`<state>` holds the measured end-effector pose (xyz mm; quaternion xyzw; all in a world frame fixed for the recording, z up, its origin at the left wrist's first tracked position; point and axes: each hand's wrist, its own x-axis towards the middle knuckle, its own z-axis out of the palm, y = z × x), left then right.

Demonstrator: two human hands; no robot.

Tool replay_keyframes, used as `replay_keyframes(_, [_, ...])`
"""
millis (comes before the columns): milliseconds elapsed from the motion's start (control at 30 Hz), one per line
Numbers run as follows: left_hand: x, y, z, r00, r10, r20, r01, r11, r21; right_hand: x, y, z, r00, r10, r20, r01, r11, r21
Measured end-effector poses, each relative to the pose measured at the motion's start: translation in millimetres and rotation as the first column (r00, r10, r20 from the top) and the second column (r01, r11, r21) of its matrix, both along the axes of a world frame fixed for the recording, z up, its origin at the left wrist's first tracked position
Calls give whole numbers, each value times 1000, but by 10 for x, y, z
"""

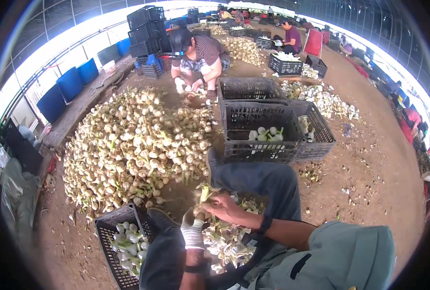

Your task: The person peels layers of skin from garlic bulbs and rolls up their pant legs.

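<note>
A grey-green shirt (331, 256) lies nearest; the gloved left hand (192, 230) curls around a pale garlic bulb (199, 211), the half-closed right hand (225, 209) touching it, grip unclear.

Grey-green shirt (331, 256), dark blue trousers (268, 181), striped pale glove (193, 236), dark wristbands (264, 224), seemingly dark shoes (214, 166).

The flat brown dirt floor (364, 169) has a big heap of dirty, cream-coloured round garlic bulbs (137, 145) on it. Black plastic crates with holes (263, 130) sit just beside the heap, and a black plastic crate full of white bulbs (123, 246) sits near its bottom edge. Pale, papery garlic peels (227, 241) lie on the dirt between the person's legs, and more white scraps (321, 99) lie past the crates.
</note>
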<state>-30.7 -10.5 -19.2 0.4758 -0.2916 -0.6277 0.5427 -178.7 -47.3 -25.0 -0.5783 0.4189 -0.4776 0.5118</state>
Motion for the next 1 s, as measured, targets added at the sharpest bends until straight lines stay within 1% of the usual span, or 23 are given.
replay_keyframes(33, [19,10,156,999,-34,-8,34,999,-14,-40,24,126,997,28,77,-35,995,89])
replay_keyframes(67, [44,15,258,1000,-25,-4,25,999,-20,-75,44,260,987,49,153,-75,982,174])
replay_keyframes(100, [66,13,340,997,-82,-13,81,996,-44,-84,75,503,992,40,117,-71,958,277])
replay_keyframes(167, [122,11,403,983,-172,-64,168,983,-70,-74,122,701,994,47,99,-73,957,279])
replay_keyframes(200, [135,20,406,984,-169,-61,164,984,-72,-69,133,735,996,48,81,-69,955,288])
replay_keyframes(233, [150,27,400,984,-175,-21,172,980,-99,-59,133,684,995,52,83,-73,956,285])
replay_keyframes(267, [162,33,379,983,-181,18,181,975,-126,-51,122,578,997,63,48,-72,976,206])
replay_keyframes(300, [166,33,266,990,-125,61,135,971,-196,-49,107,501,997,70,12,-71,989,127])
replay_keyframes(333, [157,38,174,990,-123,61,133,971,-197,-54,92,473,997,72,12,-73,989,126])
replay_keyframes(400, [105,72,46,987,-55,152,89,969,-229,-64,75,414,957,79,-277,-67,996,51])
replay_keyframes(433, [74,102,23,990,-21,141,51,975,-218,-60,56,352,956,82,-282,-69,996,54])
replay_keyframes(467, [61,116,-6,991,-18,136,47,976,-215,-53,44,277,967,77,-243,-72,997,29])
replay_keyframes(533, [55,138,-53,981,32,190,30,950,-312,-32,60,289,976,79,-205,-79,997,9])
replay_keyframes(567, [83,139,-48,958,21,287,66,955,-288,-33,64,309,984,94,-154,-88,995,43])
replay_keyframes(600, [82,146,-11,958,21,286,65,956,-287,-28,62,346,989,105,-102,-97,992,76])
replay_keyframes(667, [64,168,93,899,85,429,34,964,-263,3,45,354,986,91,-137,-87,996,37])
replay_keyframes(700, [70,179,158,900,85,428,32,965,-259,28,45,350,982,78,-171,-79,997,-2])
replay_keyframes(767, [80,197,253,822,131,554,29,962,-271,110,47,346,983,46,-176,-43,999,19])
replay_keyframes(833, [91,197,212,803,151,577,11,963,-268,138,44,321,983,12,-181,-5,999,39])
replay_keyframes(900, [88,201,231,782,167,601,-1,964,-267,132,21,246,990,33,-137,-25,998,60])
replay_keyframes(933, [77,213,294,742,178,646,14,960,-280,144,12,193,990,31,-135,-23,998,63])
replay_keyframes(967, [70,224,325,700,188,688,31,956,-293,171,2,134,996,17,82,-26,994,109])
replay_keyframes(1000, [63,208,281,699,186,690,33,956,-292,188,-7,110,955,-7,295,-39,988,151])
